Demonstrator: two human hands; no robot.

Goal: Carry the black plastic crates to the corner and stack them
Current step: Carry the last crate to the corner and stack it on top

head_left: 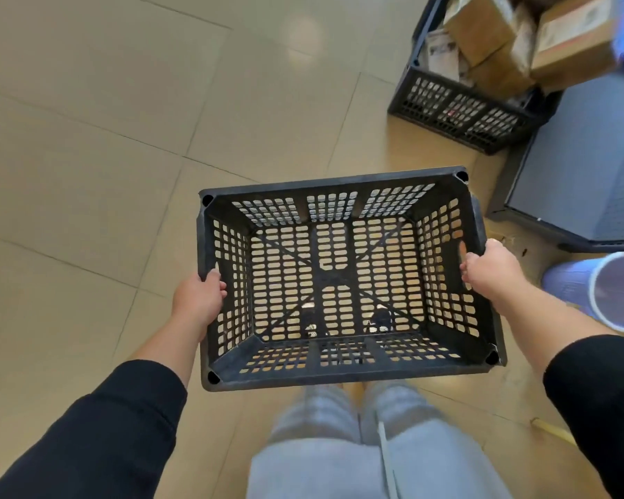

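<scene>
**Empty crate held over the floor in both hands**

You hold a black crate (pixel 343 279) off the floor (pixel 87 138), level and open side up, in front of your legs. It has nothing in it; the tiles show through its slotted bottom and walls.

Your left hand (pixel 198 296) grips the crate's left rim, fingers curled over the edge and down the inside of the wall. Your right hand (pixel 492 270) grips the right rim the same way, with the thumb on the inner side of the wall near a handle slot. Both forearms are bare below black sleeves (pixel 98 430) pushed up toward the elbow.

Ahead and to the right, a second crate (pixel 462 109) of the same kind stands on the floor, well apart from the one you carry. It is filled with cardboard boxes (pixel 483 27) and paper packets. Just right of it sits a grey cabinet (pixel 584 167), its dark base touching the floor. Nearer to you on the right, a blue ribbed tube (pixel 598 288) with a white rim lies tilted, close to your right forearm. Your grey trousers (pixel 339 455) fill the bottom of the view, blurred.
</scene>
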